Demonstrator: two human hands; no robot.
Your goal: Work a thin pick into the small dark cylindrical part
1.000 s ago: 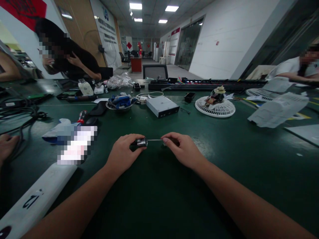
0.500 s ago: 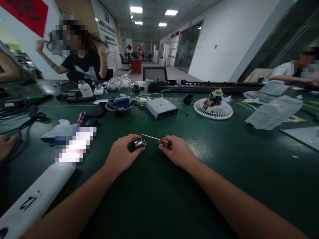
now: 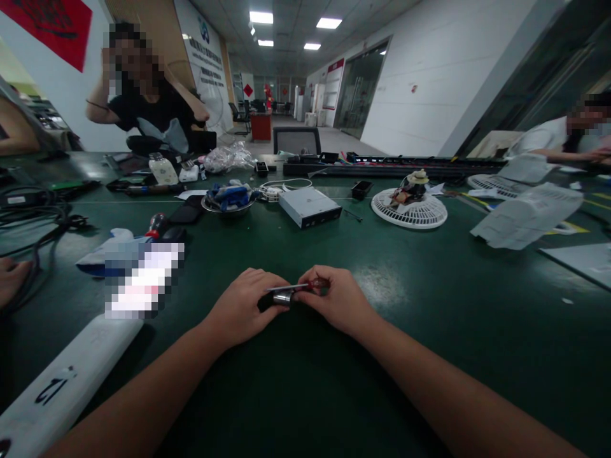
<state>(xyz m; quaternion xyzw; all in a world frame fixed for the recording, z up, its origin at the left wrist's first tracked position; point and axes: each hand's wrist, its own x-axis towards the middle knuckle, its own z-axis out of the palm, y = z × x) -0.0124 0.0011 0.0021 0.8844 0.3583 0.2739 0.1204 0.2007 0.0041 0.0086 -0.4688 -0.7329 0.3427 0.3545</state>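
Observation:
My left hand (image 3: pixel 248 304) is closed around a small cylinder (image 3: pixel 282 298), shiny silver at its right end and dark further in. Its dark part is mostly covered by my fingers. In my right hand (image 3: pixel 337 294) lies a screwdriver (image 3: pixel 319 284) with a reddish see-through handle. The thin metal shaft points left, across the top of the cylinder. My right thumb and fingertips meet the cylinder's silver end. Whether they pinch a further small part there is hidden.
A white device (image 3: pixel 71 375) lies at my left, beside a cloth bundle (image 3: pixel 117 251). Beyond my hands stand a metal bowl (image 3: pixel 228 207) with blue items, a disc drive (image 3: pixel 310 207) and a white fan grille (image 3: pixel 409 216). A co-worker's hand (image 3: pixel 13 280) rests at the left edge.
My hands have come together, and my right fingertips now touch the cylinder's end. The screwdriver shaft has moved down and lies nearly level. The person across the table has raised both arms.

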